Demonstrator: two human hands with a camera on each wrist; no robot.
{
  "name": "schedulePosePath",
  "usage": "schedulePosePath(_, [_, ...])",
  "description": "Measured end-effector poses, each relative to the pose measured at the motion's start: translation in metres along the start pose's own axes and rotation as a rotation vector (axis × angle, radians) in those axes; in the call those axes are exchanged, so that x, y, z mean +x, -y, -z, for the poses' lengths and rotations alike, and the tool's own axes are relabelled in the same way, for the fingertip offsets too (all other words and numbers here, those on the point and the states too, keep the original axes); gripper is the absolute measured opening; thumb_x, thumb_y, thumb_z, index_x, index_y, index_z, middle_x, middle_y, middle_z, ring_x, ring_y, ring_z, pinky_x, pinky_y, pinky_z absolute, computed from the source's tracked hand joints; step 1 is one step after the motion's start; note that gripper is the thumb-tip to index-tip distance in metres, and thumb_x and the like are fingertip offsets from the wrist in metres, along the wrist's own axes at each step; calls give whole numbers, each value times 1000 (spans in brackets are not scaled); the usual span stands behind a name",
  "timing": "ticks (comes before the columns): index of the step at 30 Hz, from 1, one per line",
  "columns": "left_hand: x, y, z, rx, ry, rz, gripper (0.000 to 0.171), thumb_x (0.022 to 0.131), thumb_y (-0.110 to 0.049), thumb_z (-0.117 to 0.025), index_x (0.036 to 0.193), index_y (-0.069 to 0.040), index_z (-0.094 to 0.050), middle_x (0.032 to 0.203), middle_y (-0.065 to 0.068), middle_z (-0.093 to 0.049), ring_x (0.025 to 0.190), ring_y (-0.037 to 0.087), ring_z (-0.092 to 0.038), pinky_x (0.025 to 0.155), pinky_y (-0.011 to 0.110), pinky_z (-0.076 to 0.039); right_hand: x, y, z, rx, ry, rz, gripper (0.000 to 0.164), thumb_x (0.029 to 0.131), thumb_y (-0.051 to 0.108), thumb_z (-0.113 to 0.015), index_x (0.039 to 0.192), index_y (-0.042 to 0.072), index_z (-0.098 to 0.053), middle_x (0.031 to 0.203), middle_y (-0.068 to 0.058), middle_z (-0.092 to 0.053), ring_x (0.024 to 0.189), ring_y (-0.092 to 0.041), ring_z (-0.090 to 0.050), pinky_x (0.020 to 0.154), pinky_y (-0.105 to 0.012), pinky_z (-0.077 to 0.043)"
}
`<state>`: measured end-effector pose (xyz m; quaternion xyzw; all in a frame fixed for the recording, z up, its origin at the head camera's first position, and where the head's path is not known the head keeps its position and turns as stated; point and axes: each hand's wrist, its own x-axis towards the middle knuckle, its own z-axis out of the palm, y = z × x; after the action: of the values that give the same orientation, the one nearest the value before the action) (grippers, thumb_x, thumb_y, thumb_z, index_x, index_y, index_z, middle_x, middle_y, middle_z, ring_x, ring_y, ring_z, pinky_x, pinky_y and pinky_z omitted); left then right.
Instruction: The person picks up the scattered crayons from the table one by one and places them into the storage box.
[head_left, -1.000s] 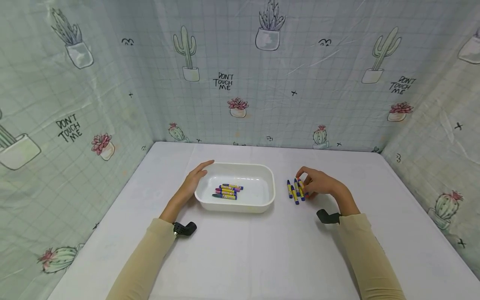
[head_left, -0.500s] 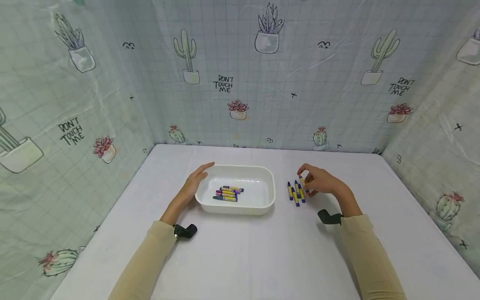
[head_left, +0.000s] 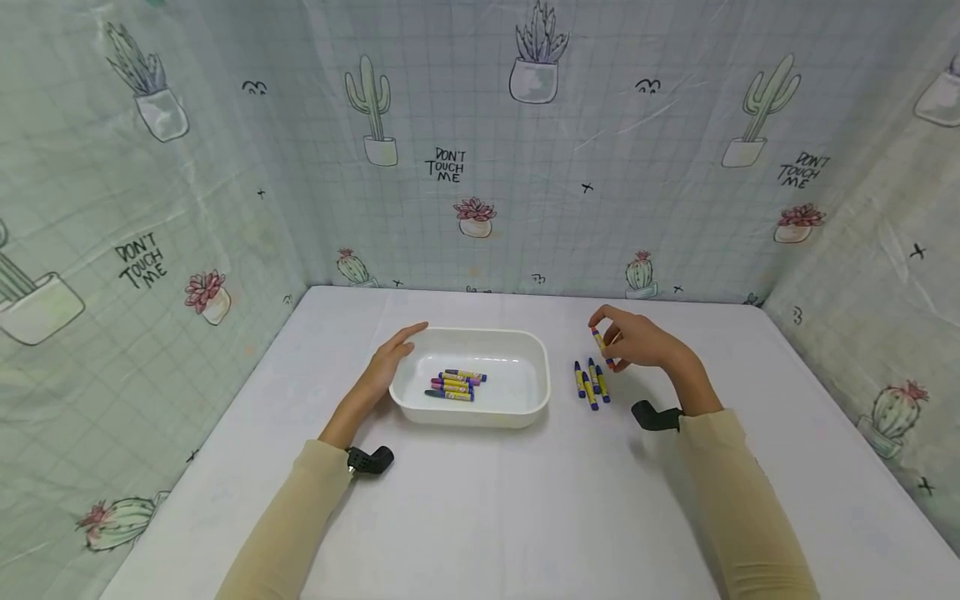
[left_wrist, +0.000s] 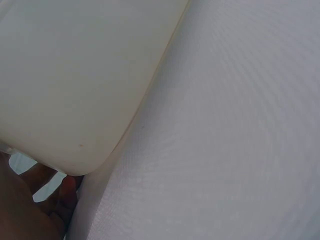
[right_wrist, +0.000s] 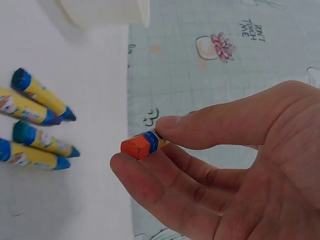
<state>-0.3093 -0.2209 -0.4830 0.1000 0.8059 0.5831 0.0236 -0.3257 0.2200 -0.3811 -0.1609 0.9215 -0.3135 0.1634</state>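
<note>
My right hand (head_left: 637,340) pinches an orange crayon (right_wrist: 135,146) between thumb and fingers, up off the table. The crayon's flat orange end and blue-banded wrapper face the right wrist camera. Below and left of that hand, several blue and green crayons (head_left: 590,395) lie side by side on the white table. At the left end of a white plastic tray (head_left: 468,417), my left hand (head_left: 384,364) holds the rim, thumb over it and fingers outside. In the left wrist view, its bent fingers (left_wrist: 67,192) show under the rim, partly hidden. Several crayons (head_left: 453,395) lie in the tray's left half.
A cactus-printed cloth (head_left: 555,208) hangs behind and on both sides of the table (head_left: 480,517). Each wrist wears a black camera mount, the left one (head_left: 370,460) beside the tray's near left corner. The tray stands between the two hands.
My right hand has lifted the orange crayon away from the group and moved it slightly up and left. The left hand and the tray stay in place.
</note>
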Motion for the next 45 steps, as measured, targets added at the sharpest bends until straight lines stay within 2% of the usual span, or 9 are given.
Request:
schedulePosePath(5, [-1,-2,0,-1,0,-1,49,112,-27,-32,161,-22,-39,171,7,-30,157,36,-29,127,57,-27,1,18,9,-13,-5,32,45,97,2,-63,139,7,-47,125,-32,-62,87,-29,-73,81,-47,-65])
schedulePosePath(15, [-2,-3,0,-8,8,-7,49,113,-29,-32,161,-22,-39,170,7,-31,156,37,-32,125,57,-30,-1,49,25,-47,-5,77,45,98,2,-62,140,6,-47,121,-29,-63,86,-28,-73,76,-40,-65])
schedulePosePath(27, [-2,-5,1,-4,8,-2,49,112,-24,-31,160,-21,-39,170,8,-31,156,37,-32,126,57,-29,-2,70,41,-97,-28,96,42,98,0,-60,138,6,-48,113,-25,-67,82,-26,-72,77,-42,-65])
schedulePosePath(33, [-2,-6,0,13,2,-1,49,112,-23,-31,161,-22,-39,171,7,-30,157,36,-30,127,57,-26,4,78,46,-107,-31,107,43,98,0,-60,139,6,-48,110,-24,-66,82,-31,-71,77,-42,-65])
schedulePosePath(36, [-1,-6,0,12,0,1,49,112,-24,-31,161,-22,-39,171,7,-30,157,37,-30,126,57,-27,8,86,49,-126,-34,104,43,98,0,-60,138,7,-48,110,-25,-65,81,-29,-72,75,-39,-65])
schedulePosePath(45, [0,-1,0,3,6,-5,49,112,-27,-31,161,-23,-38,171,5,-29,158,35,-29,127,57,-25,13,107,57,-158,-51,109,43,97,-2,-58,138,9,-48,103,-20,-67,82,-30,-72,78,-40,-65])
